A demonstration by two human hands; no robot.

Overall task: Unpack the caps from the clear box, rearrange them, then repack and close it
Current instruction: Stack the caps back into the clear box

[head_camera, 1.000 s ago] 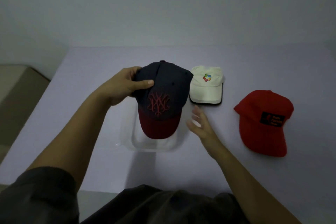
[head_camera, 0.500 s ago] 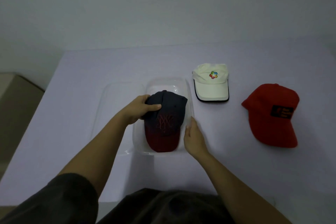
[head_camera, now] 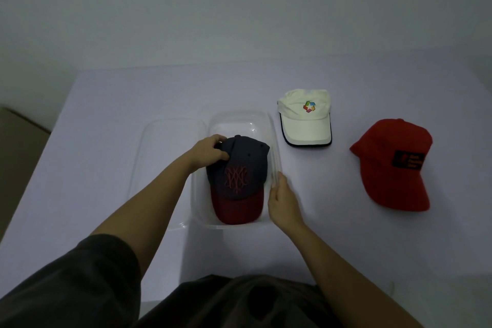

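Note:
A navy cap (head_camera: 243, 168) with a dark red brim and red stitched logo lies inside the clear box (head_camera: 239, 120), brim toward me. My left hand (head_camera: 209, 150) grips the cap's back left edge. On the box's right wall rests my right hand (head_camera: 282, 197), fingers flat against it. The clear lid (head_camera: 165, 146) lies flat against the box's left side. A white cap (head_camera: 306, 120) with a colourful logo sits on the table to the right of the box. A red cap (head_camera: 391, 165) with a black patch lies further right.
Everything sits on a pale lilac table (head_camera: 106, 104) against a plain wall. The table's left edge drops to a beige floor (head_camera: 18, 157). My dark sleeve and clothing fill the bottom of the view.
The navy cap went from held above the box down into it. My right hand moved from hovering beside the box to resting on its right wall.

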